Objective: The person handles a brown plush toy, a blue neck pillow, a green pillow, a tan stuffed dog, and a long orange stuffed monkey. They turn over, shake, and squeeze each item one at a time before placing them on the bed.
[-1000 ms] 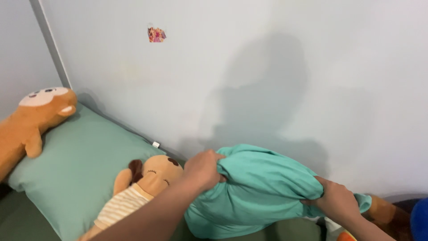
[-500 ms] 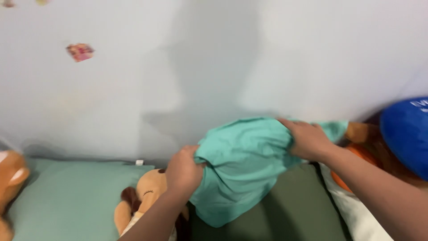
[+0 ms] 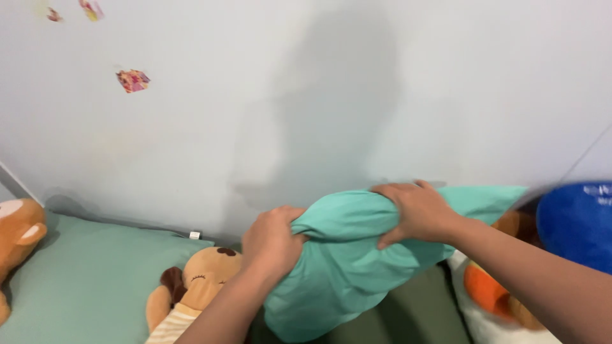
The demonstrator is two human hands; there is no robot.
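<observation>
while both hands bunch the teal pillow against the wall

as it stands, the teal pillow (image 3: 357,255) sits low in the middle of the frame, lifted off the dark green bedsheet (image 3: 414,315) and pressed close to the pale wall (image 3: 306,95). its top edge is gathered into a thick roll, and its lower body hangs down to the bottom edge. the left hand (image 3: 273,241) is closed tight on the roll's left end, fingers curled over the cloth. the right hand (image 3: 415,211) is clamped over the roll further right, thumb underneath and fingers across the top. both grips are full fists of fabric, not pinches.

judging from this, the step in hand looks like working the cover along or shaking the filling down inside it. the next move would seem to call for keeping both grips firm and the roll level, so the loose lower part does not drag over the toy beside it.

just left of the pillow, at lower centre-left, lies a tan plush dog (image 3: 191,286) in a striped shirt, on a lighter green pillow (image 3: 83,280) that fills the lower left. an orange-brown plush toy (image 3: 19,229) peeks in at the left edge. at lower right sit an orange and white soft toy (image 3: 491,296) and a blue cushion (image 3: 577,223). small stickers (image 3: 132,81) dot the wall at upper left.
</observation>
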